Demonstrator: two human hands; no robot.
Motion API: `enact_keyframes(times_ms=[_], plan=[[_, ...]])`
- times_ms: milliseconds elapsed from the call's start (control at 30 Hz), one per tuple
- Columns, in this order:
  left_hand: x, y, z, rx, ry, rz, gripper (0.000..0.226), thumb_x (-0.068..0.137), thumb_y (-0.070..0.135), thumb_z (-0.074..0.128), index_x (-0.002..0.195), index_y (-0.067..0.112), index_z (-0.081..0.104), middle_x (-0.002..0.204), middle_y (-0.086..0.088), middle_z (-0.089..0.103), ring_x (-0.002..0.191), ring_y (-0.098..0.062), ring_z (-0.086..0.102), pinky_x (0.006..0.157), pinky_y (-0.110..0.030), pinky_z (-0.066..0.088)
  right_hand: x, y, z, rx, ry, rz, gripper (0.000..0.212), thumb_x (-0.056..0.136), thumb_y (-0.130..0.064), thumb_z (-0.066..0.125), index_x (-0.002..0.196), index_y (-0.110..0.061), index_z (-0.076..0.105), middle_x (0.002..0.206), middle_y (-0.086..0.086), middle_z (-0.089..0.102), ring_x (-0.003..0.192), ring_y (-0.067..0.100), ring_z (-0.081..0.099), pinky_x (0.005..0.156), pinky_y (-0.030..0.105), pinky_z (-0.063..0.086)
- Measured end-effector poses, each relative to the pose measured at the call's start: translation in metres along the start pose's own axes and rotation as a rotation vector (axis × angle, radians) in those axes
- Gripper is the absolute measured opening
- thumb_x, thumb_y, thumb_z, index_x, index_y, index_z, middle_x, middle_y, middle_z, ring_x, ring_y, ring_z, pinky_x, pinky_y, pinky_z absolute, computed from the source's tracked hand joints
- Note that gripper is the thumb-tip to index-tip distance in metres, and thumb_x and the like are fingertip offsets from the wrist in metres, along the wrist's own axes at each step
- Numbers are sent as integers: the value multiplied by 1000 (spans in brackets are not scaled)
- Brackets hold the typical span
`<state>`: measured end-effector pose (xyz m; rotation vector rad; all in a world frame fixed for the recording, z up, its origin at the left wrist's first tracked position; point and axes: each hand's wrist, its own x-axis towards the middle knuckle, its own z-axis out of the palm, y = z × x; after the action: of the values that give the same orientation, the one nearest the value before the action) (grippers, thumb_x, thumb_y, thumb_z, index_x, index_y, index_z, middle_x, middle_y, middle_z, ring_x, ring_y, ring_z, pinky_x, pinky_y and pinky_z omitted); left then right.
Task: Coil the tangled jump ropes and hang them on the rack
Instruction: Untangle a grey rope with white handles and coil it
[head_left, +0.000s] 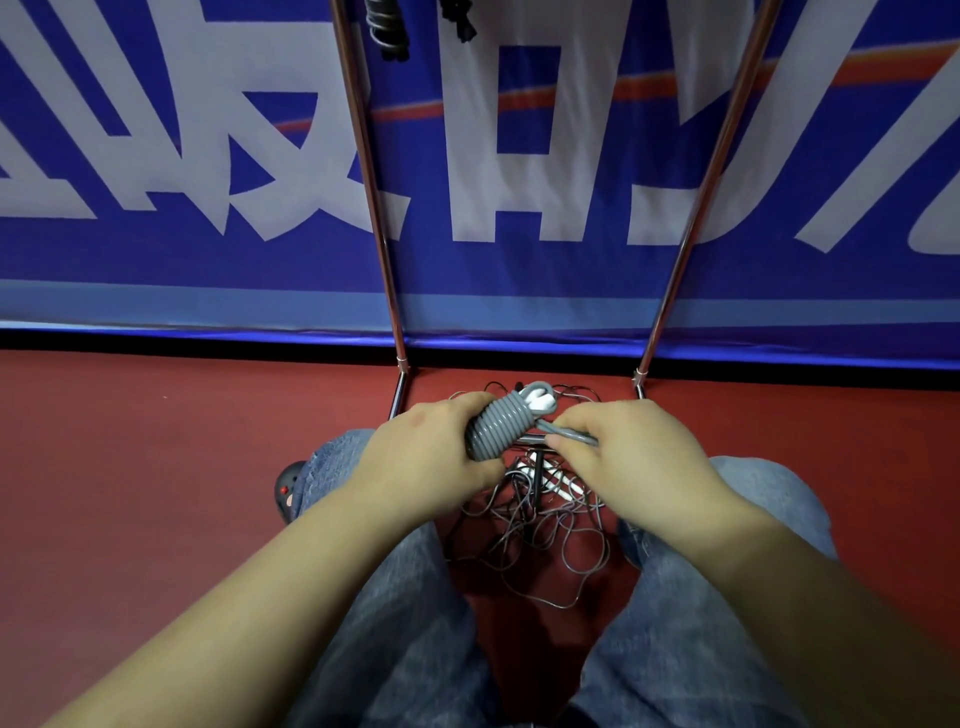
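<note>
While I crouch low with my knees (415, 597) apart, the tangled jump ropes (535, 525) lie in a messy pile on the red floor (156, 467) between my legs. Just above that pile I hold one gray rope bundle (501, 423). My left hand (426, 447) is wrapped around it, fingers curled tight on the coils. My right hand (623, 447) pinches the loose gray rope end (569, 435) beside the bundle.

I think I am near the end of wrapping this one rope. The coils look neat and close together, and white handles (540, 399) peek out at the far end. Next I likely need to tuck or tie the loose end so the coil does not spring open, and then lift it up to the rack.

The rack (374, 208) stands right in front of me, its two metal poles rising from the floor against the blue banner (156, 156). Between the poles there is open room to reach up. At the top edge I can see dark ropes (387, 31) already hanging. A low bar of the rack sits close under my hands, so I should lift straight up and not bump it.
</note>
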<state>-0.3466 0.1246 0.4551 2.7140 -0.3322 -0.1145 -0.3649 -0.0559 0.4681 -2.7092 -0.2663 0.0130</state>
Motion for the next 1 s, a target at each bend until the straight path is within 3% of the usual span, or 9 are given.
enact_keyframes(times_ms=[100, 233, 400, 500, 633, 700, 800, 900, 1000], plan=[[0, 0, 1, -13, 3, -8, 55, 77, 37, 63, 130, 40, 47, 110, 5, 65, 102, -21, 59, 74, -27, 42, 2, -1, 0, -74, 11, -43, 26, 92, -45, 47, 94, -27, 66, 84, -6, 57, 83, 16, 55, 67, 31, 42], [0, 0, 1, -13, 22, -14, 54, 77, 36, 63, 129, 40, 48, 109, 5, 65, 100, -21, 60, 74, -28, 43, 4, -1, -1, -105, -27, -58, 37, 93, -49, 40, 86, -22, 64, 81, -6, 55, 80, 14, 54, 68, 32, 41], [0, 0, 0, 39, 58, 3, 57, 78, 37, 63, 132, 41, 44, 114, 5, 64, 104, -21, 59, 77, -29, 44, 7, -1, -5, 278, -161, 48, 37, 95, -40, 44, 70, -24, 65, 43, -8, 42, 43, 5, 39, 51, 23, 28], [3, -3, -5, 105, 63, 19, 61, 80, 37, 63, 136, 40, 40, 120, 6, 61, 110, -20, 56, 76, -27, 41, 10, -4, -10, 499, -182, 116, 37, 95, -35, 45, 67, -21, 66, 57, 1, 47, 55, 15, 42, 57, 29, 32], [5, -4, -12, 179, -25, 97, 60, 80, 36, 63, 136, 38, 40, 121, 6, 60, 112, -19, 55, 81, -29, 43, 15, -6, -12, 496, -118, 100, 37, 92, -35, 53, 62, -18, 68, 79, 20, 61, 71, 39, 54, 71, 43, 46], [7, -5, -13, 202, -64, 148, 59, 79, 36, 64, 134, 38, 42, 119, 5, 61, 110, -19, 56, 81, -29, 44, 18, -6, -11, 471, -93, 82, 37, 91, -32, 56, 61, -16, 70, 93, 13, 67, 89, 29, 61, 89, 44, 46], [9, -7, -12, 268, -121, 221, 59, 79, 37, 63, 134, 37, 42, 121, 5, 60, 112, -19, 55, 83, -30, 44, 24, -3, -5, 475, -168, 170, 41, 89, -39, 56, 56, -19, 70, 98, 6, 70, 98, 20, 62, 98, 39, 42], [9, -10, -8, 286, -110, 281, 54, 81, 35, 60, 133, 34, 42, 120, 6, 58, 113, -19, 53, 85, -29, 43, 29, 2, 1, 456, -194, 213, 42, 87, -46, 56, 55, -22, 70, 95, 17, 70, 91, 27, 64, 93, 42, 46], [9, -11, -2, 347, -4, 343, 51, 83, 35, 54, 132, 31, 40, 121, 7, 55, 115, -18, 49, 87, -29, 36, 30, 0, 0, 410, -196, 204, 43, 88, -46, 56, 56, -19, 69, 76, 19, 68, 65, 28, 58, 74, 37, 49]])
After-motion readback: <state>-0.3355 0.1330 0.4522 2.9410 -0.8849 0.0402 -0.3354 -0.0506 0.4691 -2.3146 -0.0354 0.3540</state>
